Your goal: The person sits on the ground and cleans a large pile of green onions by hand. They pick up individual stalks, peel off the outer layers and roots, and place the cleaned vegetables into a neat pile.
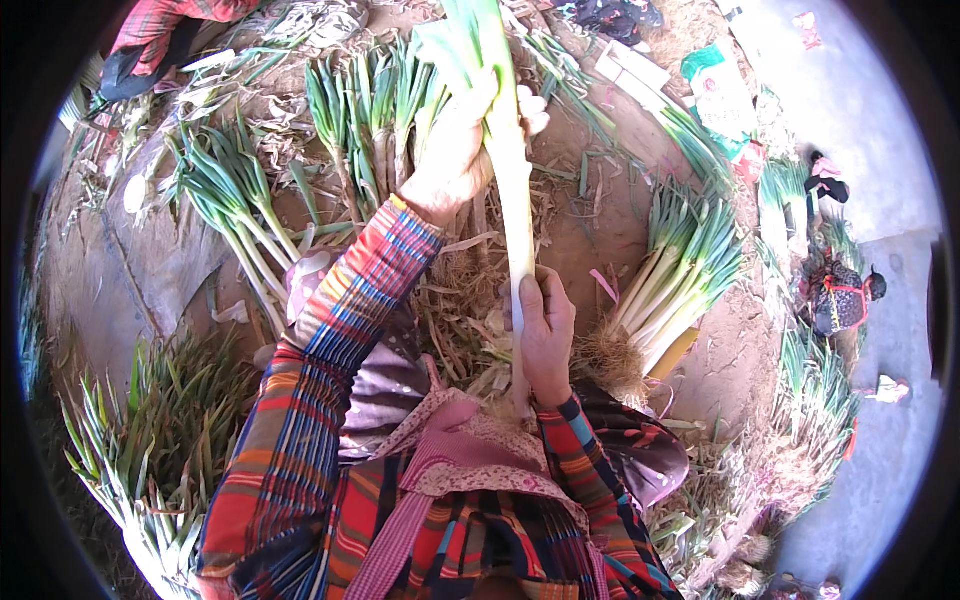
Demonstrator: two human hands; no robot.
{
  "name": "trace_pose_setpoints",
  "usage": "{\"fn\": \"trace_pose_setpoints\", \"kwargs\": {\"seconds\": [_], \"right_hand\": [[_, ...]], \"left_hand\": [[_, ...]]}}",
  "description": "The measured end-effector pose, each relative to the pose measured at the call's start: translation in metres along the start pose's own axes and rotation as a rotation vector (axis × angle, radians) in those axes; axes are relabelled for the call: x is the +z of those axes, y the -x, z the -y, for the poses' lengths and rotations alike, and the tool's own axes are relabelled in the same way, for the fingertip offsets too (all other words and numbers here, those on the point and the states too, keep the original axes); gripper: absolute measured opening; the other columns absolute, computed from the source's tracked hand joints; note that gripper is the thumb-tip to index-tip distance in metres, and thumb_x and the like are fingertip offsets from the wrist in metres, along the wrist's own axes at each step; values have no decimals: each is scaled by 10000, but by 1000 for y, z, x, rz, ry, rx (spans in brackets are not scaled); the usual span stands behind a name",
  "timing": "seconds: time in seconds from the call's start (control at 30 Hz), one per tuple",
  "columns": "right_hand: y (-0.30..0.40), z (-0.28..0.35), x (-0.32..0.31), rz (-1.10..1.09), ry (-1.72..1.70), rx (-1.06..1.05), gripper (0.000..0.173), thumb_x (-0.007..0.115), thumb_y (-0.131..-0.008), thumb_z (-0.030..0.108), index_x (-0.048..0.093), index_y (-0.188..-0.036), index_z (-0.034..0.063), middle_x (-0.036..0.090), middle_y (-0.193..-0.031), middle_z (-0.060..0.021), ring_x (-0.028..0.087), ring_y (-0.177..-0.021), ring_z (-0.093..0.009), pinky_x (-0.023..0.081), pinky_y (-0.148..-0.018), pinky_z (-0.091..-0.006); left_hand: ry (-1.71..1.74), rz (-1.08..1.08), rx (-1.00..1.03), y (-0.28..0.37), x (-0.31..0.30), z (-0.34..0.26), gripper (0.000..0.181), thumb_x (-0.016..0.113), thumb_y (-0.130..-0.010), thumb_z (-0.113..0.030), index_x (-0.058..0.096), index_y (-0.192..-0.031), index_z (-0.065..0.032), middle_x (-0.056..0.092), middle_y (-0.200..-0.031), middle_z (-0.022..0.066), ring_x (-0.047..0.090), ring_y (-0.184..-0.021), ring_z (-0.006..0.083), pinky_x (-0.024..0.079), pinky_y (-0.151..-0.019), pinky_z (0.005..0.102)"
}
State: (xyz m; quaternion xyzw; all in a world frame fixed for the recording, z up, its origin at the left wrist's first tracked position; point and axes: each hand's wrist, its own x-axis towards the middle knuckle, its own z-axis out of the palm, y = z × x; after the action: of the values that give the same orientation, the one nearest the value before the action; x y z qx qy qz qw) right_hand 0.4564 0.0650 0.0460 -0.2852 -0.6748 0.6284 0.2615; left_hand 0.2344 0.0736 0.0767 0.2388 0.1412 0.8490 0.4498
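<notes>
A long green onion (517,217) with a thick white shaft stands nearly upright in front of my body. My left hand (454,154) grips it where the white turns to green leaves, fingers wrapped round behind. Lower down, my right hand (549,330) holds the white shaft, thumb laid along it. The root end is near my lap, over the pink apron (480,442), and is hard to make out. Dry husks and roots (465,300) lie on the ground just beyond my lap. Several green onions (367,120) lean in a row behind my left hand.
A rooted onion bundle (675,277) lies to the right; trimmed onions (247,210) lie to the left. An onion heap (150,435) fills the lower left. A green-white sack (720,97) stands far right. Other people are at the upper left (161,37) and right edge (836,296).
</notes>
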Motion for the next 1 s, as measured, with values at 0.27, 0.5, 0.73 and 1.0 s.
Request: {"fn": "trace_pose_setpoints", "kwargs": {"seconds": [0.27, 0.5, 0.73, 1.0], "right_hand": [[-26, 23, 2, -66, 83, -16, 180, 493, -955, 174, 563, -987, 12, 550, -775, 6, 489, -638, -48, 419, -563, -200], [-97, 37, 3, 30, -521, -14, 192, 536, -909, 121, 588, -1051, 3, 612, -923, -30, 563, -823, -92, 455, -729, -235], [-87, 34, 8, 96, -528, 85, 393, 504, -812, -62, 528, -1203, -23, 595, -1058, -36, 565, -868, -93, 456, -751, -221], [-72, 39, 0, -222, 729, -778, 196, 654, -778, 73, 602, -967, 77, 579, -942, -103, 558, -878, -292, 466, -749, -358]], "left_hand": [[59, 42, 25, 2, 3, 18, 347, 538, -936, -326, 510, -1115, -29, 577, -877, 57, 598, -782, 188, 507, -858, 398], [-29, 36, 30, 8, 15, 38, 264, 519, -953, -249, 517, -1095, -26, 569, -864, 50, 567, -738, 148, 493, -875, 352], [22, -61, 24, 6, 5, 35, 211, 543, -942, -212, 536, -1048, -29, 595, -827, 63, 590, -707, 160, 525, -722, 329], [-29, -29, -34, 7, 5, 36, 210, 513, -956, -227, 527, -1063, -47, 578, -847, 40, 580, -739, 148, 525, -841, 384]]}}
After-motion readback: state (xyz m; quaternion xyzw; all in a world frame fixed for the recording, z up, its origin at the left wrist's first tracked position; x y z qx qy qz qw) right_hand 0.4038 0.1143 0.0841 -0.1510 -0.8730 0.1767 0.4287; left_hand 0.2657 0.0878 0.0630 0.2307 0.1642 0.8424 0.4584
